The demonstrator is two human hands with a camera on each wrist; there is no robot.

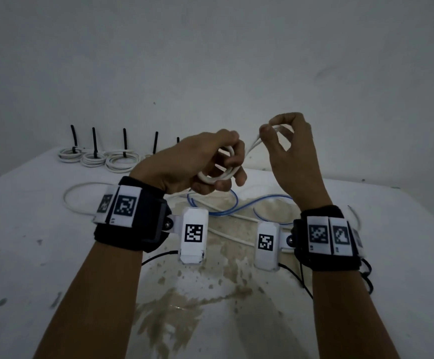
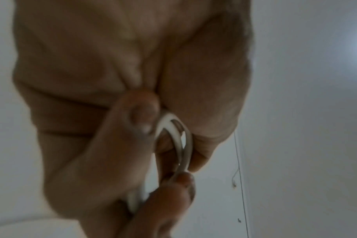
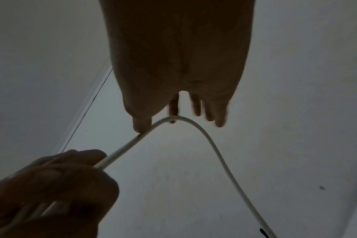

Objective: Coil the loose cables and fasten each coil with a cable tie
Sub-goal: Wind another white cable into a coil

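Note:
My left hand (image 1: 210, 161) is raised above the table and grips a small coil of white cable (image 1: 217, 176), its loops pressed between thumb and fingers (image 2: 145, 116). The coil's loops (image 2: 179, 141) show close up in the left wrist view. From the coil a strand of the same white cable (image 1: 253, 146) runs up to my right hand (image 1: 285, 136), which pinches it between thumb and forefinger. In the right wrist view this cable (image 3: 173, 120) arches over the fingertips (image 3: 142, 127) and trails down to the right.
Several finished white coils (image 1: 94, 158) with upright black cable ties (image 1: 94, 138) line the table's back left edge. A loose white cable (image 1: 81, 200) and a blue cable (image 1: 236, 206) lie on the stained white table (image 1: 29, 255) under my hands.

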